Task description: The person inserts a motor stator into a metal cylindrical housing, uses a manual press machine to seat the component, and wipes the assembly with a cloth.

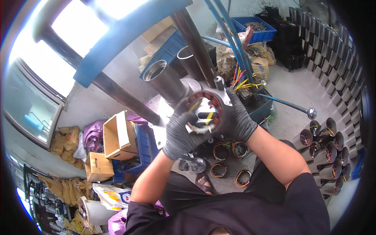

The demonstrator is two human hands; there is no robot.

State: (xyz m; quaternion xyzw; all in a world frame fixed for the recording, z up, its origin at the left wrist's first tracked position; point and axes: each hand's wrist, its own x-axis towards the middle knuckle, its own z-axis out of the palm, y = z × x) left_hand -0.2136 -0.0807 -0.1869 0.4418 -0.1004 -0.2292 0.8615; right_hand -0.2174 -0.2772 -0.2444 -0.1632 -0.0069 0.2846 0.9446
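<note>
Holding, to judge through the blur, a stator [203, 94] at mid-view, with the left hand [180, 136] at its eight o'clock and the right hand [241, 119] at three, fingers clamped on its outside. Facing a metal cylinder [166, 84] at ten; looking down on coils [237, 181] at five and wired tubes [326, 172] at four.

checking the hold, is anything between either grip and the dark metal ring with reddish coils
Nothing visible except black gloves: the left grip and right grip both hold the dark metal ring directly.
</note>
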